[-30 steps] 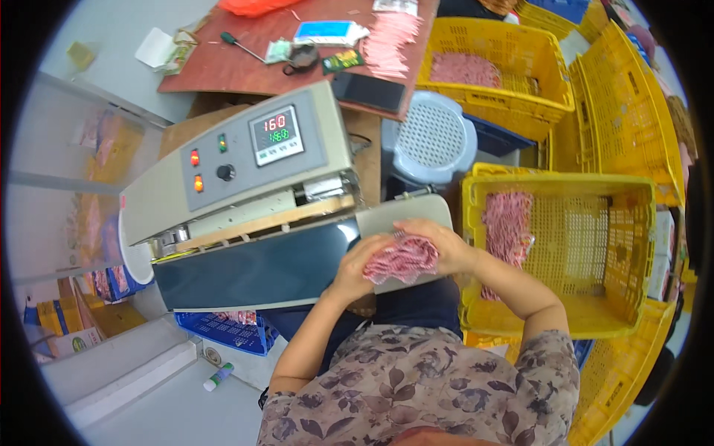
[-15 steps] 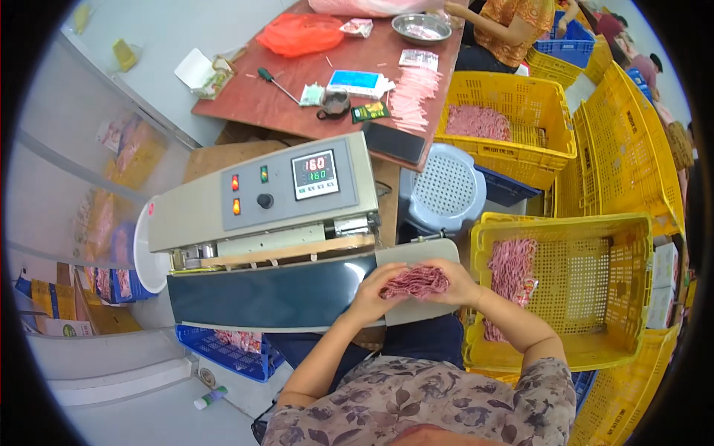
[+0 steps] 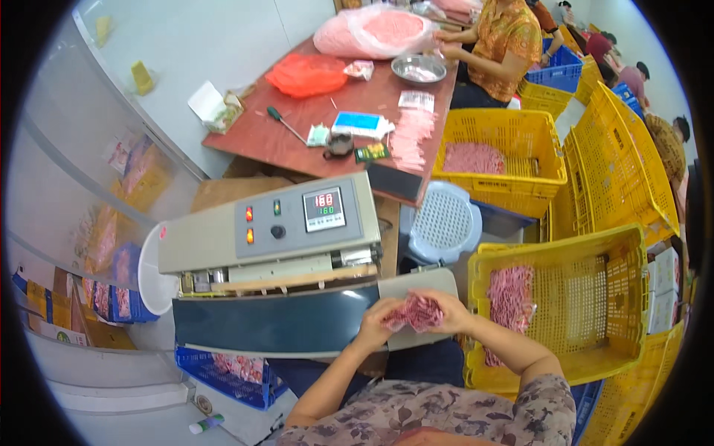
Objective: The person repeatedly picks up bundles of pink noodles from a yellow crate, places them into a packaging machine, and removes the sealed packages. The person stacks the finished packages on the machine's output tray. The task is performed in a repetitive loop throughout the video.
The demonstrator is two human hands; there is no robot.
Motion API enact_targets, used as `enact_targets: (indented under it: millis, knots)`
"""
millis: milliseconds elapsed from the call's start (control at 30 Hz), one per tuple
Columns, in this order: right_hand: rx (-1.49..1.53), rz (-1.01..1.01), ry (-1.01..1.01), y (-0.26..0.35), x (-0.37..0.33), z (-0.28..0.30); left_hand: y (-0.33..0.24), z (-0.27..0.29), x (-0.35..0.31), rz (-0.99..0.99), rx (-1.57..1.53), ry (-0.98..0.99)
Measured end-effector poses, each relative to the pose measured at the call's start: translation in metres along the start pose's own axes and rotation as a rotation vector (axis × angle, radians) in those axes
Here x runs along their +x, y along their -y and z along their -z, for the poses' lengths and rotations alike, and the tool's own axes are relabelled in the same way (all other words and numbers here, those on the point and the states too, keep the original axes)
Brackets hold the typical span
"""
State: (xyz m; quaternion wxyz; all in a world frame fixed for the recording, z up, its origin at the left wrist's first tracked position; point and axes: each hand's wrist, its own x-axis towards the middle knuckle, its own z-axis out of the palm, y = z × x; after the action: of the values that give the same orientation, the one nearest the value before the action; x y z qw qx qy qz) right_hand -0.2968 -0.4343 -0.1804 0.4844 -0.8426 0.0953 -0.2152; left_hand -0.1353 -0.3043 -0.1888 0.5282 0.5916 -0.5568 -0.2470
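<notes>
Both my hands hold a bunch of small pink packets (image 3: 416, 312) just above the right end of a grey sealing machine (image 3: 275, 245). My left hand (image 3: 377, 321) grips the bunch from the left, my right hand (image 3: 450, 312) from the right. The machine's dark conveyor belt (image 3: 282, 323) runs in front of me, with a control panel carrying a digital display (image 3: 324, 209) above it. To my right stands a yellow crate (image 3: 565, 312) with more pink packets (image 3: 509, 297) inside.
A red-brown table (image 3: 342, 111) behind the machine carries a screwdriver, an orange bag, a metal bowl and loose packets. A grey perforated stool (image 3: 446, 223) stands beside another yellow crate (image 3: 498, 160). People sit at the back right. A blue crate (image 3: 230, 372) lies under the machine.
The camera has tilted upward, showing more of the table and the people behind. My hands stay closed on the pink bunch, now lower in view beside the belt's right end.
</notes>
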Motion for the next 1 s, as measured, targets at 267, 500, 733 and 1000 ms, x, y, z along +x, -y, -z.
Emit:
enact_targets:
  millis: [267, 500, 733, 1000]
  knots:
    - [0.232, -0.413, -0.166, 0.011, 0.038, -0.004, -0.003, 0.004, 0.012, 0.379, -0.224, -0.245]
    - [0.197, -0.407, -0.200, 0.012, 0.033, -0.010, 0.016, 0.004, -0.024, 0.455, -0.455, -0.363]
    - [0.007, -0.222, -0.162, -0.001, 0.001, -0.015, -0.016, 0.011, -0.020, 0.315, 0.204, -0.391]
    - [0.047, -0.229, -0.185, -0.004, 0.001, -0.020, 0.007, 0.017, -0.036, 0.638, -0.351, -0.298]
